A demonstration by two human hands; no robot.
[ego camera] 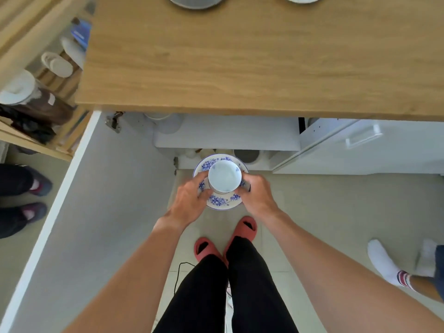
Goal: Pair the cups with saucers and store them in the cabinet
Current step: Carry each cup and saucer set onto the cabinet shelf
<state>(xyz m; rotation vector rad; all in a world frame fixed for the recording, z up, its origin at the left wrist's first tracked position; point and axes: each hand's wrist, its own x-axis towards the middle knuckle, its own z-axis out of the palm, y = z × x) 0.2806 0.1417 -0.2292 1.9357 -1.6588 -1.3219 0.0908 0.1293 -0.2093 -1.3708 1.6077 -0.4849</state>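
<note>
A white cup (224,175) stands upright on a white saucer with blue flowers (221,200). I hold the pair in the air, low in front of the open cabinet (228,138). My left hand (189,198) grips the saucer's left rim, thumb on top. On the right side my right hand (257,193) curls round the saucer's rim next to the cup. Inside the cabinet, a white shelf and several pale dishes show in shadow under the counter.
A wooden countertop (240,63) juts out above the cabinet, with two dishes at its far edge. The white cabinet door (84,212) swings open on my left, another door (360,143) on the right. Other people's feet stand at both sides.
</note>
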